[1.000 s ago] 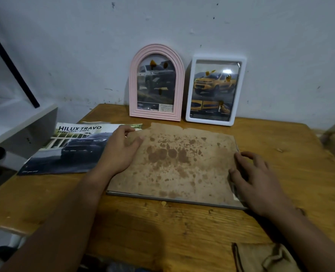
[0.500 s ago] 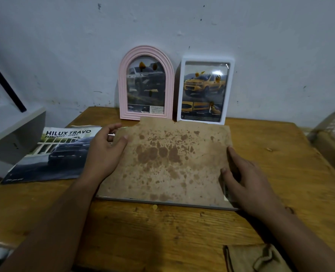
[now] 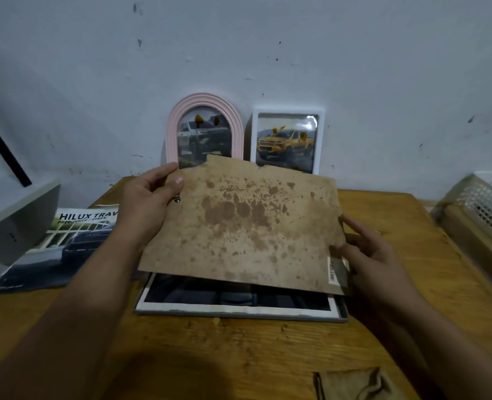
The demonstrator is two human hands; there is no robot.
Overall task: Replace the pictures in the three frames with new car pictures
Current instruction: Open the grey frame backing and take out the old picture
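— Holding the stained brown backing board (image 3: 240, 226) up off the table, is that the left hand (image 3: 145, 204)?

— Yes. Its thumb lies over the board's top left corner and the fingers curl behind the edge, so it pinches that corner. A small metal clip (image 3: 177, 199) shows just under the thumb.

— And the right hand (image 3: 373, 251)?

— Its fingers are fairly straight and reach to the board's right edge, touching it near a barcode sticker (image 3: 333, 269). They are not curled round anything I can see.

— Where does the board sit?

— Tilted, far edge raised, above a flat grey frame (image 3: 239, 314) lying on the wooden table (image 3: 239, 356). Under the board's near edge a dark picture (image 3: 236, 297) with a white border shows inside that frame.

— The other frames?

— Two stand against the wall (image 3: 267, 53) at the back of the table. A pink arched frame (image 3: 204, 128) on the left holds a picture of a grey pickup; a white rectangular frame (image 3: 288, 140) just beside it holds a yellow pickup. The board's top edge hides their lower parts.

— Anything else?

— A brochure (image 3: 63, 246) reading "HILUX TRAV", with a dark truck, lies at the table's left side, partly behind the left forearm. A white perforated basket (image 3: 481, 209) sits at the far right, and a piece of brown cloth (image 3: 357, 383) lies at the near edge.
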